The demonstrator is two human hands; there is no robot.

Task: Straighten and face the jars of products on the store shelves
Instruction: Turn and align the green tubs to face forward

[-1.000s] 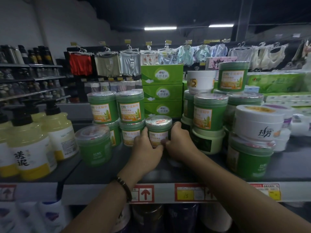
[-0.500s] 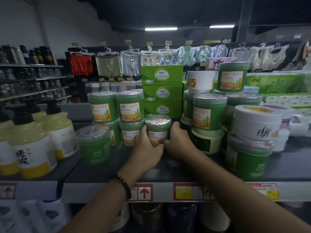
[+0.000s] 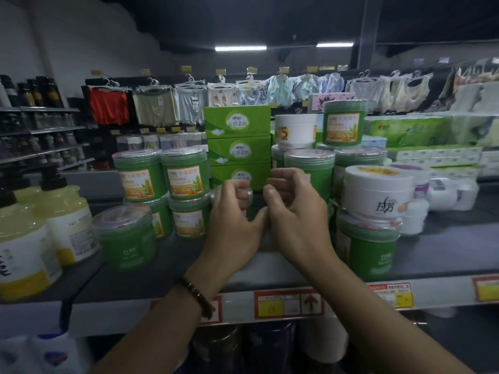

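Observation:
A small green jar (image 3: 250, 195) stands at the middle of the shelf, almost wholly hidden behind my hands; only its lid edge shows. My left hand (image 3: 235, 225) and my right hand (image 3: 294, 220) hover side by side in front of it, fingers loosely curled, with nothing visibly held. To the left, green jars with orange labels (image 3: 186, 176) are stacked two high, labels facing me. A green jar (image 3: 125, 236) at front left shows a plain side. At the right stand a white jar (image 3: 378, 190) on a green jar (image 3: 367, 247) and a tall green jar (image 3: 310, 163).
Green tissue boxes (image 3: 237, 122) are stacked behind the jars. Yellow pump bottles (image 3: 67, 217) stand at the left. Tissue packs (image 3: 421, 130) fill the right rear. The shelf's front rail (image 3: 351, 295) carries price tags. Clothes hang on a far rack.
Both hands have come off the small jar's sides and risen in front of it, covering it. The camera has moved closer to the shelf.

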